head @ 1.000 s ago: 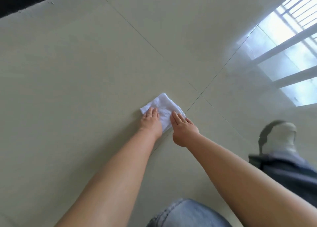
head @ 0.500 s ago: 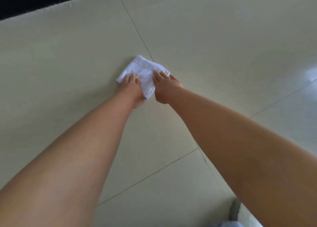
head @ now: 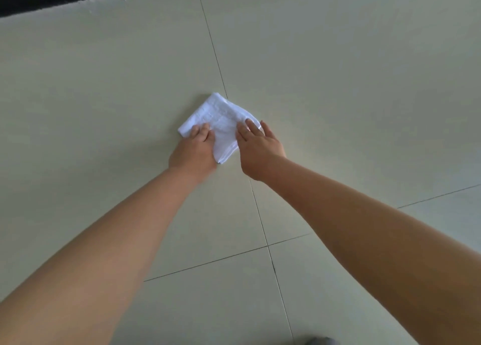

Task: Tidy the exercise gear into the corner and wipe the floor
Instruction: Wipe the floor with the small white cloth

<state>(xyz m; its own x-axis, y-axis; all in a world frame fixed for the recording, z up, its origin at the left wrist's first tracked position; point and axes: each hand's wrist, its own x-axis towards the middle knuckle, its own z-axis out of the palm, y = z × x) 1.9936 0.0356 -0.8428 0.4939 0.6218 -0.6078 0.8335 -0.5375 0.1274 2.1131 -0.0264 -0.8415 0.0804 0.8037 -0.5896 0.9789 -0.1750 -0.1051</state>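
flat under both hands, left hand point(head: 194, 150) and right hand point(head: 259, 146), lies the cloth point(head: 220, 118).

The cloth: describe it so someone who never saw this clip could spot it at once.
On the pale tiled floor, follow the dark grout line down from the far edge. Where it reaches the left hand and right hand, both press on a folded cloth. It is the only white, textured thing there.

Your arms: both forearms bare, no sleeves in view | your left hand point(head: 194, 150): no glove, ring or watch visible | your right hand point(head: 260, 146): likewise bare, wrist unadorned, short nails
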